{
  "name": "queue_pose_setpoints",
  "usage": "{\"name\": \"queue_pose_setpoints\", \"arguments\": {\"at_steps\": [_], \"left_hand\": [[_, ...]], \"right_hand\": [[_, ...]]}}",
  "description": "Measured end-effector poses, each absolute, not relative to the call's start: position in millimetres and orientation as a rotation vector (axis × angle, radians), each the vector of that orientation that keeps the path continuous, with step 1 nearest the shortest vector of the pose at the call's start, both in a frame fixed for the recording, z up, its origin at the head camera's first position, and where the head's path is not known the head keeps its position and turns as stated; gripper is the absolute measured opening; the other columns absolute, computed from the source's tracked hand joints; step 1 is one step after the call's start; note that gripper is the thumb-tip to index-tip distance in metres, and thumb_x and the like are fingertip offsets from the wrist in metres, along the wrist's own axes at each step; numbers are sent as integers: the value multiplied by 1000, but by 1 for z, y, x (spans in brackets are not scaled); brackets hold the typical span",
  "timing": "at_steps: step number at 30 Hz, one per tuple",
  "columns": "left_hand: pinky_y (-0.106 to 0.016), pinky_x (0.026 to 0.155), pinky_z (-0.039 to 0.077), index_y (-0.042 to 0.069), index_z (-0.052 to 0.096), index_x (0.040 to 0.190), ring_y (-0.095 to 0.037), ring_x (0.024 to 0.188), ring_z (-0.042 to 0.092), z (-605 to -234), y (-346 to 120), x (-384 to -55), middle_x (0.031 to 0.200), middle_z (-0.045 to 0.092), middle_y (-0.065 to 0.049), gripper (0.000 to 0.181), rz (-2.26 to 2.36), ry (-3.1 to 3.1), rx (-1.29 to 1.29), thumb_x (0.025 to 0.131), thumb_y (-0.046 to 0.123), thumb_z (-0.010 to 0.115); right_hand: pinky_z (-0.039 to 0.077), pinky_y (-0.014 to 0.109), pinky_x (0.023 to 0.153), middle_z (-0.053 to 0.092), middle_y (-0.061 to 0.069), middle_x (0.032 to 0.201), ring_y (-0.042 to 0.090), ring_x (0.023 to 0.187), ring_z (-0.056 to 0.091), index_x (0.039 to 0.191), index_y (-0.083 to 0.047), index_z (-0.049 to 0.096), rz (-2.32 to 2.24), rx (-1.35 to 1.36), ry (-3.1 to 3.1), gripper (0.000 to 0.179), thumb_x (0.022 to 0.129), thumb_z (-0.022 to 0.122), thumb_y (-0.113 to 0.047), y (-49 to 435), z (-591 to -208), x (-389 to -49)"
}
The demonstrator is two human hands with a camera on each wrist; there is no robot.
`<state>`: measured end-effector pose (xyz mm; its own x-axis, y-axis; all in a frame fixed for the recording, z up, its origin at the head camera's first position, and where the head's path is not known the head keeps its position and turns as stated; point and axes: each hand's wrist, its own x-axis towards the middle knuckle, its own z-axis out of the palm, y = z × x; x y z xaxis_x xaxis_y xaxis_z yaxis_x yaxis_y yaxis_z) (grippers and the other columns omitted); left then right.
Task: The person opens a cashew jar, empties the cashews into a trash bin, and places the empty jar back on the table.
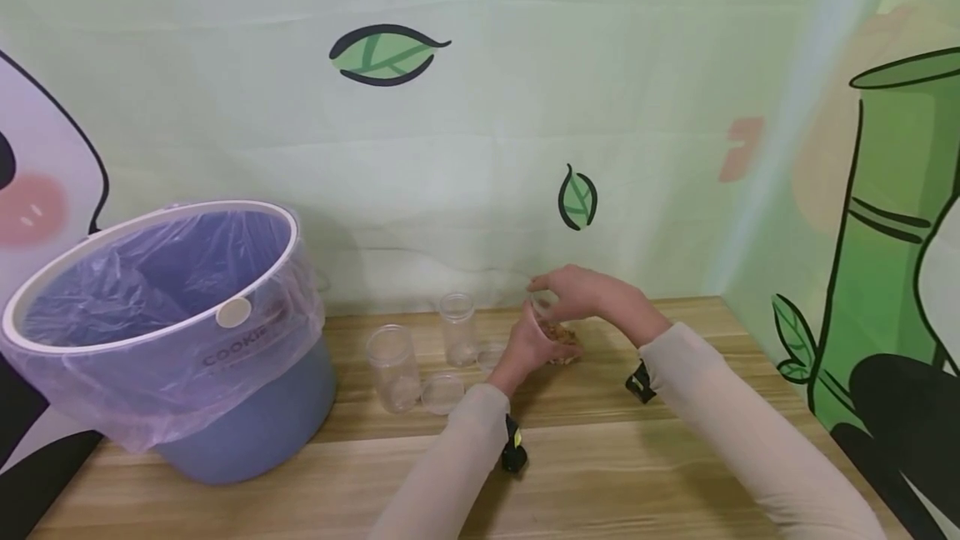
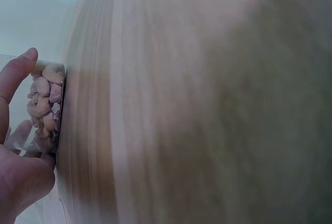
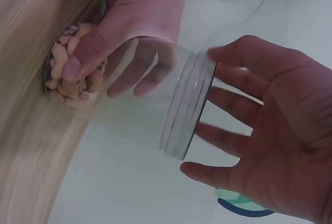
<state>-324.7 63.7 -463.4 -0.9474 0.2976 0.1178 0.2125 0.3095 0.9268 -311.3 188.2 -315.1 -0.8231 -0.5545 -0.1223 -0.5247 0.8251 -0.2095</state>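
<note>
A clear jar [image 3: 140, 115] with cashew-like nuts [image 3: 70, 73] at its bottom stands on the table. My left hand [image 1: 534, 348] grips it low down, thumb on one side and fingers round the other. In the left wrist view, part of the left hand [image 2: 21, 177] shows beside the nuts [image 2: 46, 99]. Over the jar's top is my right hand [image 3: 285, 115], fingers spread and slightly bent, their tips at the edge of the clear ribbed rim [image 3: 189, 107]. Whether a lid sits on that rim is hard to tell.
Two clear jars [image 1: 393, 369] [image 1: 459, 332] stand left of the hands, with clear round lids [image 1: 442, 394] [image 1: 491, 355] flat beside them. A blue bin [image 1: 255, 432] lined with a plastic bag [image 1: 150, 390] is at the left. A printed cloth [image 1: 487, 107] hangs behind the wooden table [image 1: 585, 473].
</note>
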Motion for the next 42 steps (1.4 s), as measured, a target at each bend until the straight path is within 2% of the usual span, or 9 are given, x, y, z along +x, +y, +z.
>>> {"name": "queue_pose_setpoints", "arguments": {"at_steps": [5,10,15,18,23,28,32,37,42], "left_hand": [[-42,106,46,6,20,156,-30,130,52,-463,64,-325,144,50,-17,110,1785,2472,493,74,16,93],[-40,106,45,8,19,157,-29,129,54,-464,65,-326,142,52,-17,113,1791,2485,486,73,15,93],[-43,105,46,7,21,156,-31,126,54,-463,64,-323,138,55,-18,112,1792,2479,468,73,17,94],[-41,103,47,6,29,150,-31,124,55,-462,64,-320,135,56,-18,103,1774,2500,476,72,21,95],[-42,108,44,8,34,148,-31,132,51,-462,64,-322,142,53,-15,96,1785,2505,488,73,18,94],[-42,110,42,6,36,145,-29,132,51,-461,66,-325,141,55,-13,93,1796,2502,515,73,12,93],[-42,104,46,5,40,142,-29,125,55,-456,64,-331,133,59,-14,82,1786,2464,552,77,12,89],[-39,100,47,10,56,130,-20,116,58,-446,60,-336,122,65,-2,62,1748,2422,495,79,20,89],[-39,100,49,4,57,131,-21,115,59,-443,58,-332,124,65,-5,71,1690,2437,389,75,29,93]], "right_hand": [[42,50,110,55,22,145,39,133,52,145,2,52,-333,-638,2972,53,103,56,-31,186,-317,-314],[55,50,87,61,24,135,39,113,64,141,3,55,-275,-197,3018,71,102,47,-56,176,-317,-313],[54,38,67,71,13,96,24,81,63,108,-2,74,-186,-81,2984,63,97,52,-60,164,-320,-312],[54,39,70,68,9,86,22,77,61,100,-3,73,-138,-126,2980,54,94,60,-56,162,-321,-313],[52,48,93,68,18,118,31,104,64,128,1,64,-164,-350,2943,56,93,65,-42,169,-316,-318],[42,49,109,55,21,144,37,132,52,145,1,52,-173,-567,2847,61,93,69,-28,181,-310,-322],[41,49,111,52,20,149,36,136,49,149,-4,49,-148,-632,2800,64,91,71,-21,186,-305,-325],[44,48,107,54,16,148,33,132,53,149,-10,51,-167,-711,2777,65,89,74,-17,194,-308,-328],[37,52,113,43,14,157,35,144,40,150,-15,51,-253,-878,2703,66,88,74,-7,207,-313,-328]]}}
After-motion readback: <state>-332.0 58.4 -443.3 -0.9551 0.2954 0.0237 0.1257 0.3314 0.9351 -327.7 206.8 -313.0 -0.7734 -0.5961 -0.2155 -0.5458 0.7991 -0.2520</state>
